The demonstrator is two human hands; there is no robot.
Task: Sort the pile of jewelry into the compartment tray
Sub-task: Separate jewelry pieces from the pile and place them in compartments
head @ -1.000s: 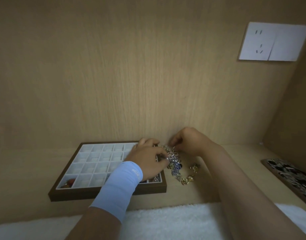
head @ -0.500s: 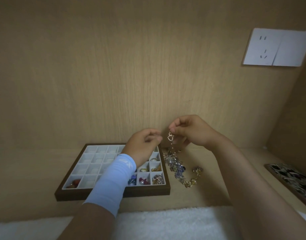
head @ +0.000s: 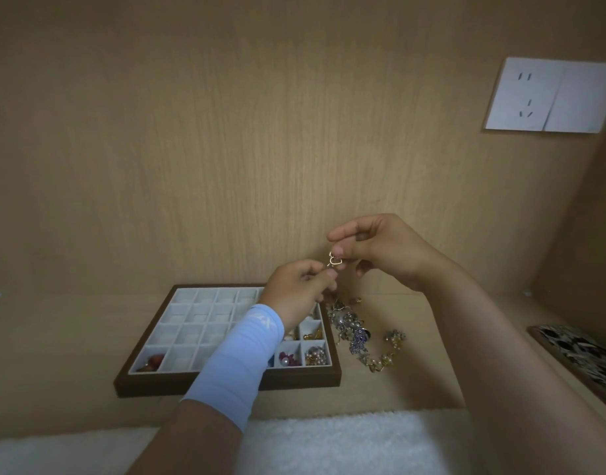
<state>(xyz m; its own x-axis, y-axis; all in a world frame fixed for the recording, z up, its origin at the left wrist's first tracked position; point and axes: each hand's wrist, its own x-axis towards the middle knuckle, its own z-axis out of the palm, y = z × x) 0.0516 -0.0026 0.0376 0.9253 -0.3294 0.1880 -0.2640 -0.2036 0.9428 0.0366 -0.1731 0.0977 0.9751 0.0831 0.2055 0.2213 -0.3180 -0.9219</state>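
A small gold heart-shaped piece (head: 335, 261) hangs in the air above the shelf. My right hand (head: 380, 250) pinches its top between thumb and forefinger. My left hand (head: 300, 289), with a light blue wrist sleeve, pinches its lower end. Below lies the jewelry pile (head: 358, 334), a tangle of silver, blue and gold pieces on the wooden shelf. To its left sits the brown compartment tray (head: 226, 383) with white cells. Its right-hand cells hold gold, pearl and red pieces, and a red piece lies in the near-left cell. My left forearm hides part of the tray.
A wooden back wall stands close behind the tray, with a white socket plate (head: 548, 96) high on the right. A patterned flat object (head: 582, 358) lies at the right edge of the shelf. White fleecy fabric (head: 329, 443) covers the near edge.
Both hands lifted from the pile, and the gold heart piece came free of it. My left hand then rose to take its lower end.
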